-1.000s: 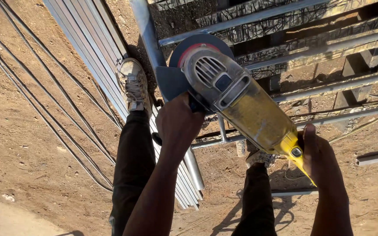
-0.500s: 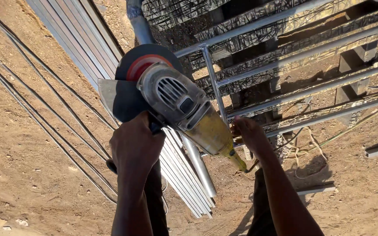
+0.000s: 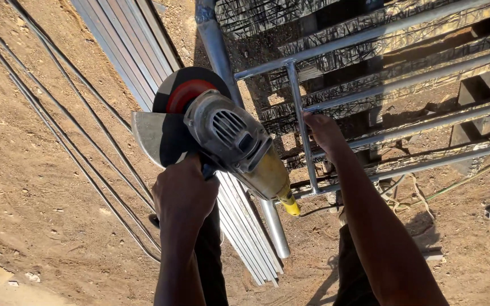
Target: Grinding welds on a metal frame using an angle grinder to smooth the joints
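My left hand (image 3: pixel 184 195) grips the side handle of a large angle grinder (image 3: pixel 231 144) with a grey head, a yellow body and a red-centred cutting disc under a metal guard. It hangs in the air above a bundle of metal strips. My right hand (image 3: pixel 323 131) is off the grinder and closed around the upright bar of a metal tube frame (image 3: pixel 370 107) lying over dark blocks. The grinder's yellow tail end (image 3: pixel 290 207) points toward that frame.
A bundle of long flat metal strips (image 3: pixel 137 51) runs diagonally across the dirt, with a round pipe (image 3: pixel 214 39) beside it. Thin steel rods (image 3: pixel 58 124) lie on the sandy ground at left. My dark trouser legs (image 3: pixel 211 260) stand below.
My right hand let go of the grinder's rear end and moved onto the frame's upright bar. The grinder swung left, held now by my left hand alone.
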